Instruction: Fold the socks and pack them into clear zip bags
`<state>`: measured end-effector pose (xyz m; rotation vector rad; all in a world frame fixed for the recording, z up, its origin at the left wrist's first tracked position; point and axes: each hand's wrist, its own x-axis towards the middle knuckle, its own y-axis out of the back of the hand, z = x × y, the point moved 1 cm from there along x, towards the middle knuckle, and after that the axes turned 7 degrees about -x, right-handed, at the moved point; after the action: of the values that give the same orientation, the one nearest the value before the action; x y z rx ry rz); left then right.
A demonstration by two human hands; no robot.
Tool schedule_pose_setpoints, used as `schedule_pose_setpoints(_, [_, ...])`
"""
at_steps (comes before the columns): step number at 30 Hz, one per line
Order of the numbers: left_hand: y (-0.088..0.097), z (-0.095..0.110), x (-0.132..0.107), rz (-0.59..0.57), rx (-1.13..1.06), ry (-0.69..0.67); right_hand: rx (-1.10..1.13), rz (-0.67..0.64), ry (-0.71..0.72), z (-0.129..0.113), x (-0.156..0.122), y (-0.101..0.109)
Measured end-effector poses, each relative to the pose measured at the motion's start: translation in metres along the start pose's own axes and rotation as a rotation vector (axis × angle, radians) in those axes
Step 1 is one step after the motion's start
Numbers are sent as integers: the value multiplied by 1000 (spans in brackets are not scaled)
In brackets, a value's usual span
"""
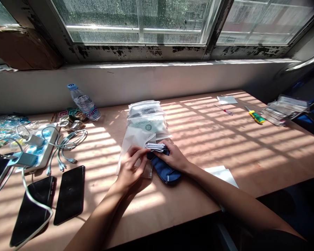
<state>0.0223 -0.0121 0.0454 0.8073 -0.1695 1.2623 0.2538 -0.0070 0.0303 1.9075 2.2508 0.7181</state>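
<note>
A dark blue fabric pouch (165, 170) lies at the table's front middle. My right hand (174, 157) is closed around its far end, thumb on the near side. At that same end sits a white folded bundle (156, 147), its layers stacked; whether it is cloth or paper I cannot tell. My left hand (133, 166) is beside it on the left, fingers curled, index fingertip touching the bundle's left edge. What lies between its thumb and fingers is hidden. Under and behind my left hand is a frosted plastic bag (136, 136).
Beyond lie printed plastic packets (149, 122). Leftward are a water bottle (84, 103), a power strip (43, 148), coiled cables (68, 143) and black phones (69, 195). Rightward are white paper (222, 175), screwdrivers (256, 116) and clear cases (285, 109). A window wall bounds the back.
</note>
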Motion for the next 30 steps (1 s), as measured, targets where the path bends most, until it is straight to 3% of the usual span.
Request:
schedule_pose_setpoints(6, [-1,-6,-4,-29,118,-82,75,-72,-60,-9,-3,0])
schedule_pose_setpoints(9, [-6,-6,-6,-98,154,-159,126,-68,-93,-9,-3,-4])
schedule_pose_setpoints(14, [-10,-1,-3,-191,125,-203,184,184,-171,-4,-1,-4])
schedule_pose_setpoints(16, [-10,-1,-2,-212,103,-211,219,218,-193,-3,-1,-4])
schedule_pose_setpoints(18, [-9,-3,-1,-217,114,-222,236,156,-163,-4,-1,-4])
schedule_pose_setpoints(23, [-2,-3,0,-192,166,-144,181,-216,-28,-14,-5,-2])
schedule_pose_setpoints(26, [1,-2,0,-206,178,-98,89,-281,30,-16,-7,2])
schedule_pose_setpoints(30, [0,-2,1,-266,178,-142,63,-326,54,-11,-8,2])
